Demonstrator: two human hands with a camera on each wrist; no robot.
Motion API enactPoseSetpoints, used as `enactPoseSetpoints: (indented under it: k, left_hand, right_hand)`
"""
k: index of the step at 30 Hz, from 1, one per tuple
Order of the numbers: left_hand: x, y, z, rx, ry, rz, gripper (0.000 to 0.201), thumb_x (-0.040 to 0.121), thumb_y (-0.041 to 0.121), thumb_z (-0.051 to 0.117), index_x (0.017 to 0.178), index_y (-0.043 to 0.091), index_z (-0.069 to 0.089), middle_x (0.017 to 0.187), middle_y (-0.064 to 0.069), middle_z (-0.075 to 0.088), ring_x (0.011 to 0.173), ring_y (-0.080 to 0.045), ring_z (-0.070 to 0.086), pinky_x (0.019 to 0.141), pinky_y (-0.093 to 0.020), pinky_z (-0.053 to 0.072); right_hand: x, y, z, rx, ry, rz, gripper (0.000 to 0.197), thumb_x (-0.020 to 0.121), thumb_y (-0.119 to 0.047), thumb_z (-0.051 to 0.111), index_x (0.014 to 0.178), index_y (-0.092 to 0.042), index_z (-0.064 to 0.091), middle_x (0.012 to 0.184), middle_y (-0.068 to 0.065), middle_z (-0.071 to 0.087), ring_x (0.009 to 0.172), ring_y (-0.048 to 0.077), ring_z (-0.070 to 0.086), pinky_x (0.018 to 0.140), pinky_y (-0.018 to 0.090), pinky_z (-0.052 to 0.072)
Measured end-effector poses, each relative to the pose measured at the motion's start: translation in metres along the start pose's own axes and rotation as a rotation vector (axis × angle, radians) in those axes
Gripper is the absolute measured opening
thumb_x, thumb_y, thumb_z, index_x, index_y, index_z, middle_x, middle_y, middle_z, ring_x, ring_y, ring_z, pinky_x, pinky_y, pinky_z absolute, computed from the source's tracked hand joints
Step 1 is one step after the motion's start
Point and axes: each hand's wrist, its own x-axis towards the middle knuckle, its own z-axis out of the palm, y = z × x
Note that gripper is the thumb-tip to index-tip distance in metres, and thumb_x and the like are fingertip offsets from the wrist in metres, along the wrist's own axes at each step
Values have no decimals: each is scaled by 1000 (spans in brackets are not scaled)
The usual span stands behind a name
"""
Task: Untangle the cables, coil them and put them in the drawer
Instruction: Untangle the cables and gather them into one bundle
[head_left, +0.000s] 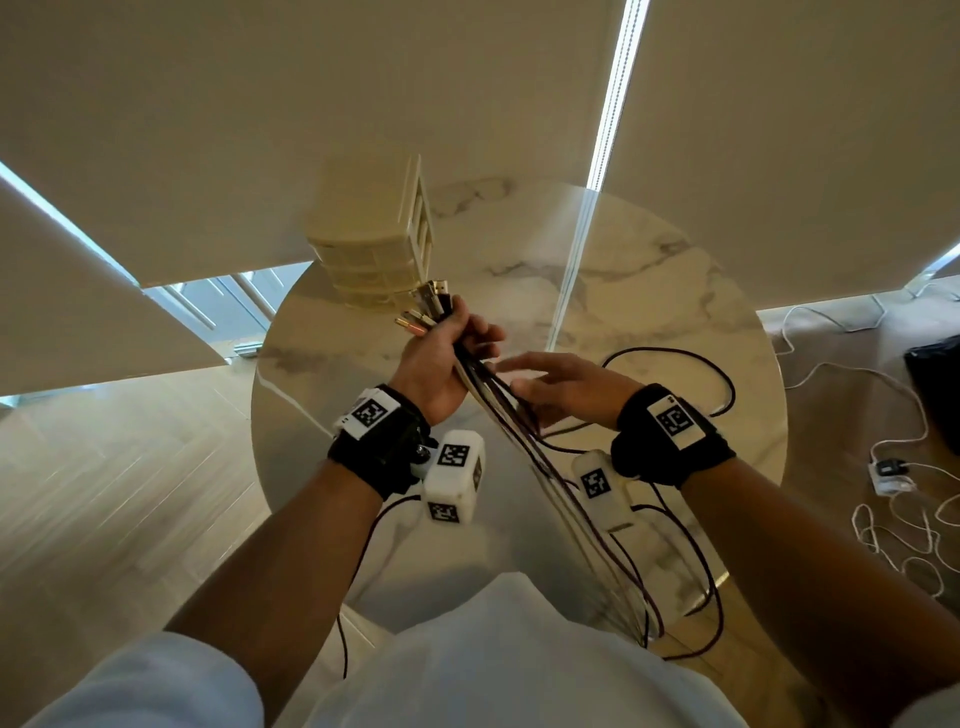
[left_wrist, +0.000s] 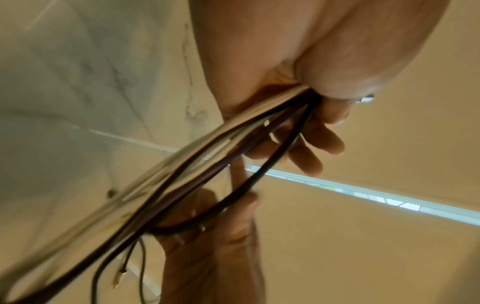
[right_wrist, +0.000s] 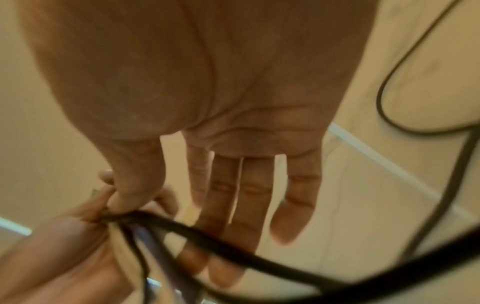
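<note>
My left hand (head_left: 447, 353) grips a bundle of cables (head_left: 524, 431) near their plug ends, above the round marble table (head_left: 649, 291). The plugs (head_left: 426, 306) stick up out of the fist, close to the cream drawer unit (head_left: 374, 244). The dark and pale cables run down toward my body and loop over the table's near edge. My right hand (head_left: 550, 376) is just right of the bundle, fingers straight and spread, against the strands. In the left wrist view the fingers (left_wrist: 322, 142) curl round the bundle (left_wrist: 207, 164). In the right wrist view the flat hand (right_wrist: 249, 195) has a black cable (right_wrist: 233, 251) crossing it.
A dark cable loop (head_left: 722, 384) lies on the table's right side. White cords and an adapter (head_left: 891, 475) lie on the floor at right, with a dark object (head_left: 935, 374) beside them. Pale blinds hang behind the table. Wooden floor is at left.
</note>
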Motion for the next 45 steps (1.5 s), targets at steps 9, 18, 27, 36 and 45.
enactPoseSetpoints:
  k: [9,18,27,36,45]
  left_hand:
    - [5,23,0,-98,-70,27,41,100,45,34,73,17,46,39,7,32,35,-7,37,42,-18,41]
    - [14,52,-20,88,-49,93,27,99,28,40,78,16,52,36,9,23,29,-3,19,31,-16,17]
    - [12,4,67,689,-271,12,37,85,-3,58,113,22,59,48,5,29,36,-8,22,37,-19,18]
    - [18,-11,126,452,-486,-103,28,100,28,42,82,12,56,43,9,26,33,-5,21,35,-17,18]
    - [15,-14,172,509,-530,-67,24,97,10,40,108,15,61,44,9,25,35,-5,20,39,-22,13]
  right_hand:
    - [5,32,-15,-442,-107,95,38,91,-22,58,126,-38,55,71,-12,57,69,9,54,72,22,43]
    - [1,61,-62,-869,277,407,39,98,-44,39,99,-11,61,105,11,63,90,28,56,75,31,40]
    - [-59,-36,-90,-21,416,-228,29,101,-15,39,80,-12,60,69,4,61,65,19,58,63,30,43]
    - [-84,14,-97,97,511,-181,33,88,-9,58,117,-24,58,64,-1,56,61,17,52,61,31,44]
    - [-126,79,-128,111,1007,140,30,98,-30,46,79,-13,60,64,6,57,54,15,54,55,20,43]
